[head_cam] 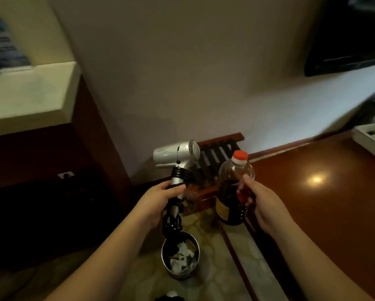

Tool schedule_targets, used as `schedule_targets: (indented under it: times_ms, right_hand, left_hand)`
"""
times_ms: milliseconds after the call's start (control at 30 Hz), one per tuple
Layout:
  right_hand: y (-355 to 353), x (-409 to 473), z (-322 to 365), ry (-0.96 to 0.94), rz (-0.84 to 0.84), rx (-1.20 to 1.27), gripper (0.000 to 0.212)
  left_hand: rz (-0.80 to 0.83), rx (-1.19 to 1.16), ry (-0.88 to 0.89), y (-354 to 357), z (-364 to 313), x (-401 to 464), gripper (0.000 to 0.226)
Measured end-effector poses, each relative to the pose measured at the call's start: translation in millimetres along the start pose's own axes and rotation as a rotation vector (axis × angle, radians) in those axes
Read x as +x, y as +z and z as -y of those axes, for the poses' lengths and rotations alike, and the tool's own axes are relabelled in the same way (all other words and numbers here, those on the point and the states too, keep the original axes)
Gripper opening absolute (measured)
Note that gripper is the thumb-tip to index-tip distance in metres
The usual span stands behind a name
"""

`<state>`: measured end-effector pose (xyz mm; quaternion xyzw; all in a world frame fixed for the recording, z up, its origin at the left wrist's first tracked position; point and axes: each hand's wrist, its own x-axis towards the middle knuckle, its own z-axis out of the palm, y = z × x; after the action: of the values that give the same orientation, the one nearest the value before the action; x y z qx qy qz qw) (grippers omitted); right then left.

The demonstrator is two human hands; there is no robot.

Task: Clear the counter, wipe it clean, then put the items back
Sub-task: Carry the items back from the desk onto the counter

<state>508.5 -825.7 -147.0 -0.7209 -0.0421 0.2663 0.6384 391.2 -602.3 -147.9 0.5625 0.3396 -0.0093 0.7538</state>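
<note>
Left hand (pixel 158 200) grips hairdryer (pixel 175 154); right hand (pixel 262 205) grips half-full dark-liquid bottle (pixel 233 192).

White hair dryer (pixel 176 153) held upright (cord wrapped), red-capped dark-liquid bottle (pixel 234 187) upright

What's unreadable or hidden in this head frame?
- Hair dryer brand text: too small, blurred.
- Bottle label: dim, partly behind the right hand.
- White tray contents: cut off by the right edge.
- Poster at top left: motion blurred.
- Bin contents: partly behind the dryer's cord.
</note>
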Motion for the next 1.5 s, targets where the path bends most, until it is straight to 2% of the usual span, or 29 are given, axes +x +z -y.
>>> schedule_targets:
  times_ms: [300, 500, 733, 933, 1067, 1333, 1500]
  right_hand:
    - [132.8, -6.0, 69.0, -0.047, 0.203, 0.013, 0.034]
    - [235.8, -13.6, 108.5, -0.034, 0.287, 0.044, 0.034]
    - [326.2, -23.4, 156.3, -0.087, 0.345, 0.213, 0.024]
    - [382.0, -20.4, 194.2, -0.148, 0.339, 0.313, 0.017]
    - [407.3, -17.2, 225.4, -0.193, 0.356, 0.338, 0.016]
    - [446.9, 10.6, 292.5, -0.266, 0.432, 0.295, 0.026]
    - [471.1, 45.8, 326.2, -0.308, 0.493, 0.280, 0.028]
  left_hand:
    - [-0.167, -0.075, 0.120, -105.3, -40.8, -55.5, 0.021]
    - [-0.233, -0.076, 0.161, -203.4, -74.1, -79.9, 0.030]
    - [-0.253, -0.046, 0.276, -288.1, -116.9, -101.5, 0.042]
    - [-0.308, -0.016, 0.353, -344.1, -152.0, -110.3, 0.036]
    - [-0.341, 0.027, 0.385, -369.5, -177.8, -112.0, 0.021]
    - [-0.387, 0.066, 0.410, -393.1, -243.5, -90.5, 0.030]
    - [-0.451, 0.032, 0.398, -403.2, -286.9, -60.3, 0.026]
